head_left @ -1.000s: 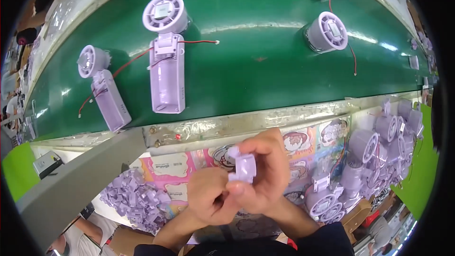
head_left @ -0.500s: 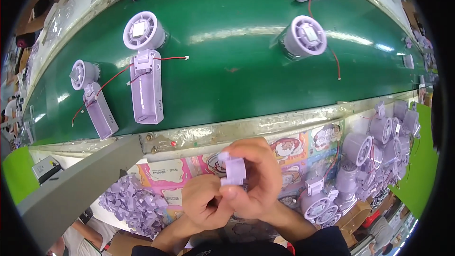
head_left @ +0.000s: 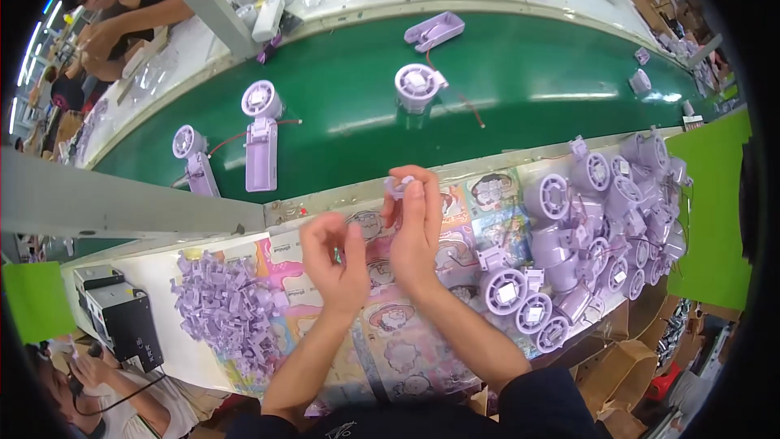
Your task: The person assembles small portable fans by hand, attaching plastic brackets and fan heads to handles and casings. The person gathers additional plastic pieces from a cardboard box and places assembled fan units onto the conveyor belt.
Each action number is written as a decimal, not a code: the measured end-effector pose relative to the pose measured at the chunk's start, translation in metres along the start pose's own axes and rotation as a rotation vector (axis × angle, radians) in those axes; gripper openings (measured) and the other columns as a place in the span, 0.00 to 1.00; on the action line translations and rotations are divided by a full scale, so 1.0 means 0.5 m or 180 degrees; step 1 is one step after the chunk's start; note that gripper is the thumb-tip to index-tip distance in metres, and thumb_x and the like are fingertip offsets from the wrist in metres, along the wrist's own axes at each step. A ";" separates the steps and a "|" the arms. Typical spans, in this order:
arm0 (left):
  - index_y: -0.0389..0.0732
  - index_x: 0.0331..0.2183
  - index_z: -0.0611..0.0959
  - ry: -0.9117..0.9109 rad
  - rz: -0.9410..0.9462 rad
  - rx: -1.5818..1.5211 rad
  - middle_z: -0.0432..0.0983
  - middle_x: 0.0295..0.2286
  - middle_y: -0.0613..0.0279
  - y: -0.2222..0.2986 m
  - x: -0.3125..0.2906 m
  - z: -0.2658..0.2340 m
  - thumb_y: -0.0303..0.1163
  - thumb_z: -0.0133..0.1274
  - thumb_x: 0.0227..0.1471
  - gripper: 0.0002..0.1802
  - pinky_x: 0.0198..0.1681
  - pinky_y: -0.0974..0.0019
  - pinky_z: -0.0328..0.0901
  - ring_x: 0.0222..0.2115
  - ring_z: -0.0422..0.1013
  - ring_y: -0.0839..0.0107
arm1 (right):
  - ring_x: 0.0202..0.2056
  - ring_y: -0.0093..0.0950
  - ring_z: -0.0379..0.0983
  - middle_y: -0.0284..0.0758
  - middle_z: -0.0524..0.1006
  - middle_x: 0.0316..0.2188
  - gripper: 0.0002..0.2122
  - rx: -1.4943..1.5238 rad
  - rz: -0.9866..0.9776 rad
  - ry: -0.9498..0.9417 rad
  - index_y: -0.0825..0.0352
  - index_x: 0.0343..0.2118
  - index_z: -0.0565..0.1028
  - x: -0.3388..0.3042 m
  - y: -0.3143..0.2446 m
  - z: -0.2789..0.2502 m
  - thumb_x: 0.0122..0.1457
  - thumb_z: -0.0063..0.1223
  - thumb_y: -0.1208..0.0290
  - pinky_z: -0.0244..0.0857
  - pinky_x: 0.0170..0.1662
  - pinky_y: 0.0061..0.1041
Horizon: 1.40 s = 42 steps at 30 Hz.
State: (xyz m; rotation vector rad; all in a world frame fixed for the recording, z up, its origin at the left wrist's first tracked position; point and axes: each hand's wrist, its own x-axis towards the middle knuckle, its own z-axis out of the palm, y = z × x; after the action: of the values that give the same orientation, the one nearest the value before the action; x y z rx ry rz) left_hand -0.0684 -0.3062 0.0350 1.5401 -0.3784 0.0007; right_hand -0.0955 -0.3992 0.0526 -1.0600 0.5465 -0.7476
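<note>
My right hand (head_left: 416, 232) is raised in front of the green belt, closed on a small light-purple plastic bracket (head_left: 396, 188) held at its fingertips. Part of the bracket is hidden by the fingers. Left of it, apart from the bracket, my left hand (head_left: 335, 264) is loosely curled with a gap between thumb and fingers, and nothing shows in it. Under both hands lies a mat printed with colourful cartoon pictures (head_left: 398, 317). A heap of similar purple brackets (head_left: 223, 305) lies to the left. Many round purple fan housings (head_left: 548, 199) are piled to the right.
Purple fans with handles (head_left: 261, 154) and a separate fan head (head_left: 416, 85) rest on the green belt (head_left: 341, 130). A grey metal post (head_left: 162, 211) crosses the left side. A black box-shaped device (head_left: 122, 321) stands far left. Another person (head_left: 122, 8) works across the belt.
My hands have come apart; the bracket stays in the right hand, now farther forward. The left hand has loosened. The view has tilted up, showing more of the far side.
</note>
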 end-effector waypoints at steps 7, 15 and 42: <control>0.40 0.54 0.70 -0.0701 0.1318 0.1501 0.68 0.50 0.49 -0.014 0.249 0.194 0.27 0.63 0.40 0.37 0.56 0.51 0.62 0.54 0.63 0.49 | 0.21 0.13 0.54 0.23 0.60 0.23 0.14 0.0208 -0.0082 0.0756 0.60 0.45 0.67 0.021 0.000 -0.011 0.74 0.32 0.57 0.47 0.23 0.15; 0.44 0.42 0.80 -0.1850 0.0912 0.2245 0.74 0.38 0.54 -0.007 0.300 0.173 0.28 0.62 0.35 0.26 0.46 0.55 0.69 0.42 0.73 0.51 | 0.32 0.15 0.60 0.27 0.68 0.37 0.10 0.0347 -0.0065 0.0980 0.64 0.47 0.67 0.041 0.010 -0.027 0.73 0.36 0.64 0.57 0.34 0.18; 0.36 0.44 0.78 -0.1164 -0.0144 0.0183 0.78 0.36 0.63 0.069 0.203 -0.055 0.33 0.63 0.52 0.19 0.40 0.69 0.68 0.34 0.74 0.73 | 0.29 0.18 0.69 0.30 0.75 0.27 0.13 -0.0737 -0.0033 -0.0903 0.70 0.40 0.78 0.032 0.049 -0.012 0.68 0.49 0.64 0.63 0.32 0.23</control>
State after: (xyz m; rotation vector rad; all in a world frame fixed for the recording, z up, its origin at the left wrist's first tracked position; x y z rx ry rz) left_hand 0.0258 -0.3021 0.0933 1.6058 -0.6369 -0.3112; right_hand -0.0827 -0.4080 0.0267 -1.3592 0.3892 -0.5383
